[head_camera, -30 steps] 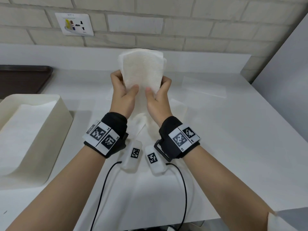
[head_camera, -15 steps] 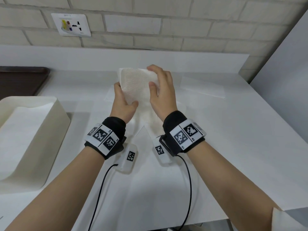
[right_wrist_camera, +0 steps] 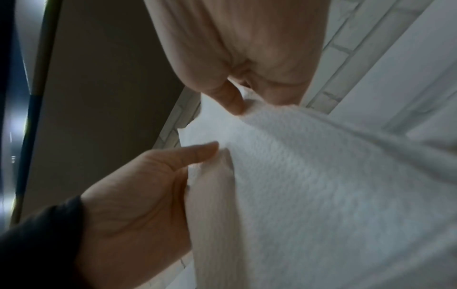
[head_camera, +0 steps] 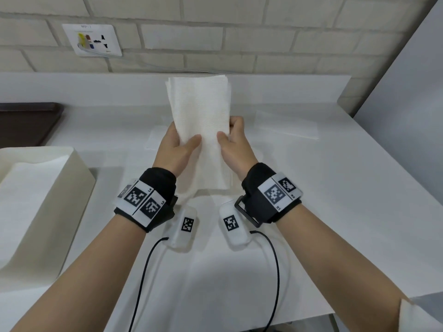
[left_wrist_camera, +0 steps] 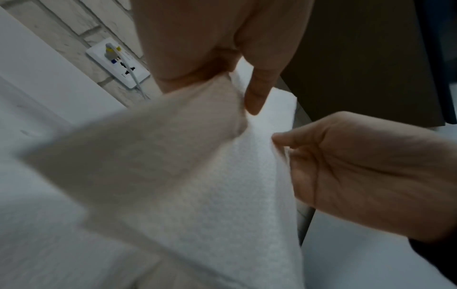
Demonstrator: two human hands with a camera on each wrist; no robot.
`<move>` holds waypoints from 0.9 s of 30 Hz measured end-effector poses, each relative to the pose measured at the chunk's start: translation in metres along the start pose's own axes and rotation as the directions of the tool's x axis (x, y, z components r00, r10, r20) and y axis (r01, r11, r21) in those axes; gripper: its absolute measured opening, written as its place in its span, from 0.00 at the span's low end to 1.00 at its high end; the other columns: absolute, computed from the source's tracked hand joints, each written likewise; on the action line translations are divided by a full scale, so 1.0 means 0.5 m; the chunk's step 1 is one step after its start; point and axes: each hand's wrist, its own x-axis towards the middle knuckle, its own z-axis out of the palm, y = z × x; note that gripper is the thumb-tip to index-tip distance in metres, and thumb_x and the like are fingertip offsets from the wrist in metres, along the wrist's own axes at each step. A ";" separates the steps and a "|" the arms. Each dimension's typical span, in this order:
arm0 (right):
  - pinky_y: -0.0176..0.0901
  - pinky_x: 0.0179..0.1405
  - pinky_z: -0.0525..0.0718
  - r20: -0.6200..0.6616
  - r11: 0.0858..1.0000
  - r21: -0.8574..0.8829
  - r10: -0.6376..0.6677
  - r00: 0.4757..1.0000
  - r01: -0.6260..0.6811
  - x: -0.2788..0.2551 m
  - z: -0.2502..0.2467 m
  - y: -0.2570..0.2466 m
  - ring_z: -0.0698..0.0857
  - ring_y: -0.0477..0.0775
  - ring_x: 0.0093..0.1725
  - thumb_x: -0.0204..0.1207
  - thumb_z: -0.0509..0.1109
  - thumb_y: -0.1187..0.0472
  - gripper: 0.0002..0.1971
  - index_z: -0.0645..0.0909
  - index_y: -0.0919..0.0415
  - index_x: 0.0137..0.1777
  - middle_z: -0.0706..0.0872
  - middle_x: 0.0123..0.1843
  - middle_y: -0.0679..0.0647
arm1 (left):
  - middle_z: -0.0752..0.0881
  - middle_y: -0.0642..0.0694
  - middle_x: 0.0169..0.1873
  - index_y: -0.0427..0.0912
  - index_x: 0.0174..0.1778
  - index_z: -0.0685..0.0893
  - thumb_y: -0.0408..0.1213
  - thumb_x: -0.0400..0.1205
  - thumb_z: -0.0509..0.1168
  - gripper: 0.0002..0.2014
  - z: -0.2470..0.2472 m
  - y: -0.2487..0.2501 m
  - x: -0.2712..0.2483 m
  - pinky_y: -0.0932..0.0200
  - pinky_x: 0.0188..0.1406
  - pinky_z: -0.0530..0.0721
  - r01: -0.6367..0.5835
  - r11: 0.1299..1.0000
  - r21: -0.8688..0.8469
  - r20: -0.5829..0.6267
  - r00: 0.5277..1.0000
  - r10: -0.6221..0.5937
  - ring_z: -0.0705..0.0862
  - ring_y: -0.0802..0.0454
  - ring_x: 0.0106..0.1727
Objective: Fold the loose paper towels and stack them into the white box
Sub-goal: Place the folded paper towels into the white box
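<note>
paper towel [head_camera: 200, 130] held up over the counter [head_camera: 335, 200], between left hand [head_camera: 175, 149] and right hand [head_camera: 236, 147] | box [head_camera: 79, 168] at far left (a towel inside) | tray [head_camera: 26, 123] behind box | wall socket [head_camera: 92, 39] behind, left | loose sheet [head_camera: 286, 124] right of hands

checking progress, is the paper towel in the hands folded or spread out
Folded: the paper towel is a narrow strip with layered top edges, pinched by left hand and right hand.

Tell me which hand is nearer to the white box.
Left. The left hand grips the paper towel's left edge, on the side toward the white box at the table's left. The right hand grips the towel's right edge, farther away.
</note>
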 end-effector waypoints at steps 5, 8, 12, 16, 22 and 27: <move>0.47 0.54 0.76 0.207 0.962 -0.244 0.178 0.962 -0.125 0.003 -0.030 -0.003 0.78 0.58 0.54 0.81 0.49 0.69 0.17 0.62 0.64 0.70 0.77 0.64 0.65 | 0.84 0.43 0.58 0.41 0.65 0.77 0.29 0.81 0.61 0.15 0.010 -0.008 -0.010 0.46 0.62 0.81 0.099 0.994 -0.046 -0.070 0.992 -0.102 0.84 0.43 0.59; 0.45 0.47 0.73 0.254 0.943 -0.285 0.247 0.935 -0.172 -0.002 -0.046 0.001 0.75 0.57 0.48 0.82 0.50 0.66 0.16 0.60 0.62 0.69 0.77 0.55 0.61 | 0.85 0.44 0.56 0.42 0.64 0.78 0.29 0.82 0.60 0.15 0.027 -0.010 -0.014 0.46 0.58 0.83 0.229 0.949 -0.217 -0.074 0.965 -0.250 0.85 0.44 0.54; 0.43 0.42 0.73 0.230 0.944 -0.263 0.261 0.938 -0.198 -0.008 -0.066 0.011 0.77 0.56 0.47 0.84 0.52 0.59 0.17 0.60 0.62 0.70 0.76 0.51 0.57 | 0.84 0.48 0.53 0.43 0.66 0.76 0.33 0.85 0.57 0.14 0.055 0.000 -0.013 0.52 0.54 0.82 0.215 0.942 -0.257 -0.110 0.962 -0.249 0.84 0.48 0.51; 0.43 0.45 0.70 0.186 0.962 -0.217 0.208 0.960 -0.166 -0.017 -0.072 0.023 0.74 0.52 0.48 0.85 0.50 0.57 0.16 0.66 0.66 0.67 0.74 0.50 0.55 | 0.83 0.48 0.58 0.44 0.68 0.75 0.37 0.86 0.55 0.15 0.071 0.009 -0.007 0.54 0.55 0.82 0.163 0.960 -0.227 -0.148 0.969 -0.199 0.83 0.48 0.56; 0.42 0.51 0.76 0.009 0.983 -0.140 0.122 0.992 -0.120 -0.024 -0.074 0.019 0.79 0.53 0.51 0.85 0.53 0.59 0.12 0.70 0.62 0.63 0.80 0.54 0.55 | 0.83 0.51 0.53 0.44 0.65 0.76 0.37 0.86 0.53 0.13 0.091 0.014 -0.013 0.63 0.46 0.80 0.134 0.985 -0.108 -0.043 0.989 -0.140 0.83 0.56 0.49; 0.37 0.46 0.74 -0.081 0.986 -0.167 0.010 0.997 -0.024 -0.031 -0.075 0.015 0.78 0.51 0.46 0.85 0.52 0.60 0.12 0.72 0.67 0.60 0.81 0.49 0.54 | 0.82 0.42 0.61 0.40 0.65 0.73 0.26 0.79 0.61 0.18 0.080 0.025 -0.010 0.48 0.64 0.80 0.049 0.992 -0.119 -0.028 0.998 -0.053 0.81 0.44 0.62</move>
